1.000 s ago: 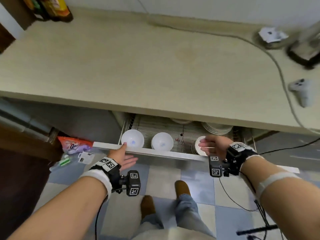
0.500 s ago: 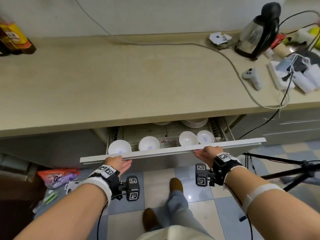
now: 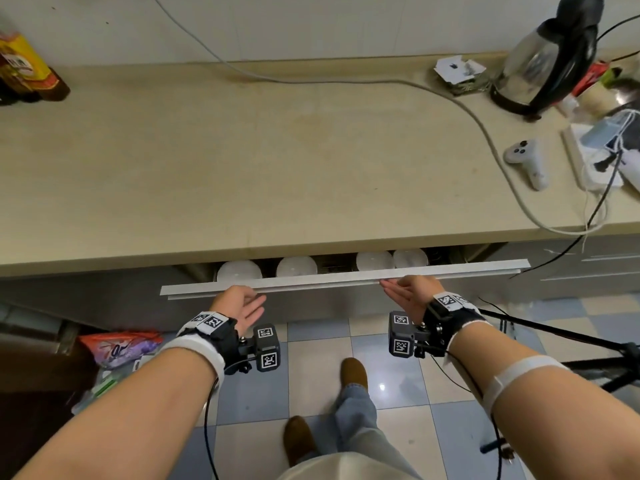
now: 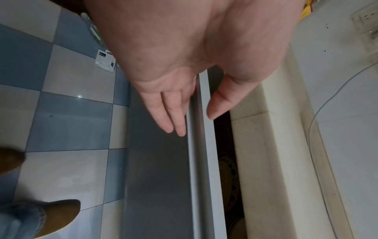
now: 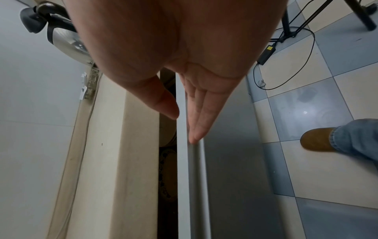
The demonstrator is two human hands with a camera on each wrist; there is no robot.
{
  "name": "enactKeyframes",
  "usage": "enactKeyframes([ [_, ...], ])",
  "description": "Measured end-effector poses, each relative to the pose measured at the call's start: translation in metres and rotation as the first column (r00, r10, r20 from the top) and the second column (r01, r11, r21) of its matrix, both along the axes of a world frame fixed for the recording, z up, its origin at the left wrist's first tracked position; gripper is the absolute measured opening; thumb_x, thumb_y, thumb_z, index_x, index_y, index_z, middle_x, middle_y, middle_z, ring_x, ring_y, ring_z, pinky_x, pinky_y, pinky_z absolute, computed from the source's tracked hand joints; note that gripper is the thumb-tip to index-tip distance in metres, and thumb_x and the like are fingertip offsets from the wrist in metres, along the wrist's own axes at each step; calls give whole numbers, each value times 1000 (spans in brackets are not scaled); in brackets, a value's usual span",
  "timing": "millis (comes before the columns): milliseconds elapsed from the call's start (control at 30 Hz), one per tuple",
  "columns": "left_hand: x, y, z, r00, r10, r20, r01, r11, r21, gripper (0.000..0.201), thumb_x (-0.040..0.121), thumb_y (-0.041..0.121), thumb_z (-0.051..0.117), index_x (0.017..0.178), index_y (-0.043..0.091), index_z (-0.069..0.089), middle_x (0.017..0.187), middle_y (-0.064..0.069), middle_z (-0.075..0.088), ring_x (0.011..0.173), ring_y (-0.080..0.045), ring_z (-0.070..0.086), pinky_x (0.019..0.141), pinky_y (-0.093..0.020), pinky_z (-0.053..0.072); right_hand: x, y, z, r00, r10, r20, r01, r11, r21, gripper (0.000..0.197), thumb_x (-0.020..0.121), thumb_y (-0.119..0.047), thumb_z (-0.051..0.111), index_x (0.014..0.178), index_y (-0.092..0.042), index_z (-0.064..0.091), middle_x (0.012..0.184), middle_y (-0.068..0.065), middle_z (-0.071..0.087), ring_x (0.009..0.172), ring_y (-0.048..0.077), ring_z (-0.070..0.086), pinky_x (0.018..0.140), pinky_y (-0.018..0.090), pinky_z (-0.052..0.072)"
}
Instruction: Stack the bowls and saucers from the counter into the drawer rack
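Under the counter (image 3: pixel 242 188), flat open hands touch the left-right drawer front (image 3: pixel 329 277).

**Counter, drawer rack and floor**

We are looking at a beige counter (image 3: pixel 242 161) carrying bottles (image 3: pixel 24 71) at its far left, a kettle (image 3: pixel 550 53), a white controller (image 3: pixel 526 161) and a grey cable (image 3: pixel 450 98) toward the right. Beneath its near edge, the drawer (image 3: pixel 343 277) is standing slightly open, holding white bowls (image 3: pixel 239 271) in a row. The checkered floor (image 3: pixel 381 341) is bearing a colourful packet (image 3: pixel 117 346) at the left.
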State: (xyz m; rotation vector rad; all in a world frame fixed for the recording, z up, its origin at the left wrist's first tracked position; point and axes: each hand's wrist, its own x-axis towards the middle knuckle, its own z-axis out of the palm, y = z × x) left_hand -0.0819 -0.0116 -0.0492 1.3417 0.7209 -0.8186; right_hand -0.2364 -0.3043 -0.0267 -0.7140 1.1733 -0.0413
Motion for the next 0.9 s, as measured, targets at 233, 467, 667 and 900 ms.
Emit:
enactKeyframes([
  [233,22,-21,1,999,48,13,-47,999,-26,17,86,6,43,95,15,53,150,-10,47,127,-28,57,109,-46,36,27,-9,-7,998,50,-28,-52,995,-83,44,92,9,41,136,4,44,126,23,65,101,29,71,52,27,59],
  [467,36,-36,-7,994,98,53,-95,994,-51,17,88,2,43,90,16,53,151,-5,45,128,-28,55,112,-45,37,50,-22,-12,999,52,13,-50,994,-94,54,92,15,39,140,-10,35,129,13,62,121,34,61,90,43,56],
  [667,44,-44,-12,985,162,53,-156,982,-104,14,91,4,44,90,14,53,153,-6,42,128,-29,55,110,-45,39,49,-31,-20,1000,27,16,-26,999,-40,52,91,15,39,131,-18,40,124,15,62,107,36,69,80,48,60],
  [900,33,-45,-5,994,56,90,-52,998,-41,16,93,4,46,102,14,54,145,-11,52,126,-29,58,106,-47,45,42,-22,-10,989,147,-18,-148,983,-110,37,94,8,44,125,-9,54,122,15,66,104,32,70,83,42,58],
])
